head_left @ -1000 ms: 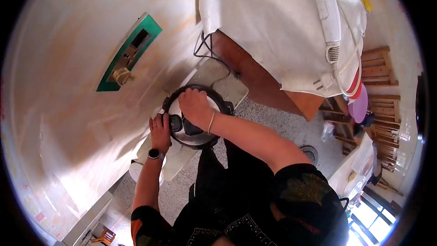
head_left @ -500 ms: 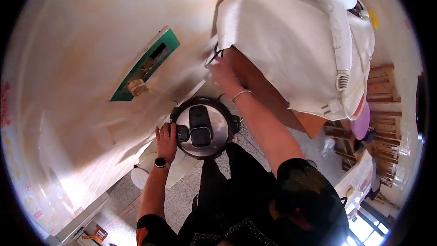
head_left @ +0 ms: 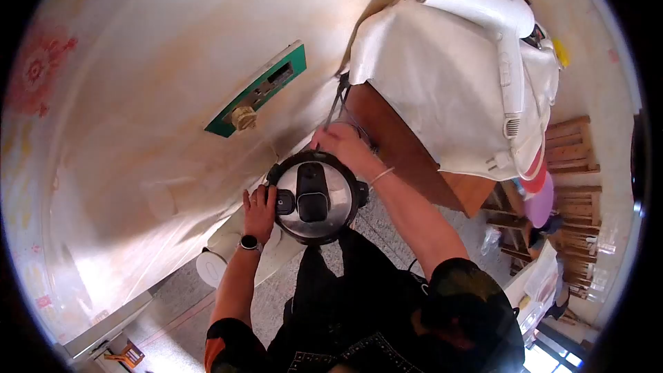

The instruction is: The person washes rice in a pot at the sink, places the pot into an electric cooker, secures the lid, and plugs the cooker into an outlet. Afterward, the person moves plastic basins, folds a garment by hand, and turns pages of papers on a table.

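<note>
An electric pressure cooker [head_left: 338, 204] with a shiny round lid and black lid handle stands in front of me, close to the wall. At its left side, my left hand [head_left: 259, 214], with a watch on the wrist, is closed on the rim beside the black side tab. Just behind the cooker, my right hand [head_left: 342, 146] is closed around a dark cord [head_left: 336, 105]. That cord stretches up to the corner of the covered cabinet. Part of my right hand's fingertips is hard to make out.
A green socket panel [head_left: 259, 88] with a pale plug [head_left: 244, 118] is on the wall. To the right, a brown cabinet [head_left: 407, 141] under a white cover [head_left: 435, 76] bears a hair dryer [head_left: 476, 3]. Wooden chairs [head_left: 577, 200] stand farther right.
My right hand has come down from the cabinet corner toward the back of the cooker, with the cord now stretched above it. My left hand stays at the cooker's side. The view has shifted.
</note>
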The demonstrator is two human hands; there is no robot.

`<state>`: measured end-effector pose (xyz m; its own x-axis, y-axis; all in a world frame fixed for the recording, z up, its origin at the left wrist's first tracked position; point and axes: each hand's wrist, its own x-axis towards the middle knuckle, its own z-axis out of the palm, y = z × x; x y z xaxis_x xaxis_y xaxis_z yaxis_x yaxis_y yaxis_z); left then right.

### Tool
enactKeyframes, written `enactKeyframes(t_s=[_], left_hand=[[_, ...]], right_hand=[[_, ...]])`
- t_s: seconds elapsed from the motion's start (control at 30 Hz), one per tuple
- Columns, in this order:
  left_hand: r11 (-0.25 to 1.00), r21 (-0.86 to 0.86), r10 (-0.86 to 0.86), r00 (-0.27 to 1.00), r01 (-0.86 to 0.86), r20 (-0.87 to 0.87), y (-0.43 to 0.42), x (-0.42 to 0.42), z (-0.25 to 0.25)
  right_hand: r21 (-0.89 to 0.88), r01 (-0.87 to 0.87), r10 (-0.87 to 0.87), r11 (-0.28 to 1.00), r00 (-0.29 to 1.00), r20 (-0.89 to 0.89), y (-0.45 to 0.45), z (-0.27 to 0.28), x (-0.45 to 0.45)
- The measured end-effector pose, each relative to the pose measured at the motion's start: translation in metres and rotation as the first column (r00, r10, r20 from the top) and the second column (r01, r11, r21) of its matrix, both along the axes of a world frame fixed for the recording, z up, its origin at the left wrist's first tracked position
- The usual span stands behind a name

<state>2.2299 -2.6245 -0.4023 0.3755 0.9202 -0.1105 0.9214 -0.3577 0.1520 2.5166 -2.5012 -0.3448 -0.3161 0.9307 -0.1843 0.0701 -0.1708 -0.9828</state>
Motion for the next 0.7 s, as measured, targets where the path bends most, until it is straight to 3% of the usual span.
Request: enactKeyframes(t_s=[0.1,0.2,0.3,0.4,0.5,0.6,0.7], left_hand=[[0.999,-0.003,-0.033,0.992,0.032,-0.121,0.000,0.000,0.006],[0.998,-0.059,-0.036,0.989,0.028,-0.146,0.000,0.003,0.017],[0.997,-0.078,-0.031,0.987,0.019,-0.155,-0.001,0.005,0.024],[0.998,0.066,0.004,0.999,-0.002,-0.035,-0.004,0.001,0.008],[0.986,0.167,-0.007,0.999,0.015,-0.049,-0.011,0.000,0.013],[0.997,0.028,0.074,0.996,-0.073,-0.043,-0.025,0.003,0.047],[0.989,-0.005,0.148,0.987,-0.148,0.064,-0.043,-0.003,0.060]], right_hand=[[0.020,-0.050,0.052,0.999,0.991,-0.120,-0.022,0.017,-0.009],[-0.264,0.031,-0.140,0.964,0.904,-0.403,-0.029,0.054,-0.012],[-0.208,0.032,-0.124,0.978,0.886,-0.447,-0.025,0.061,-0.007],[-0.174,0.029,-0.113,0.984,0.862,-0.495,-0.033,0.087,-0.013],[-0.119,-0.097,0.029,0.988,0.878,-0.478,-0.038,0.111,-0.013],[-0.197,-0.007,-0.099,0.980,0.847,-0.523,-0.040,0.131,-0.027],[-0.163,-0.045,-0.036,0.986,0.886,-0.462,-0.032,0.124,-0.029]])
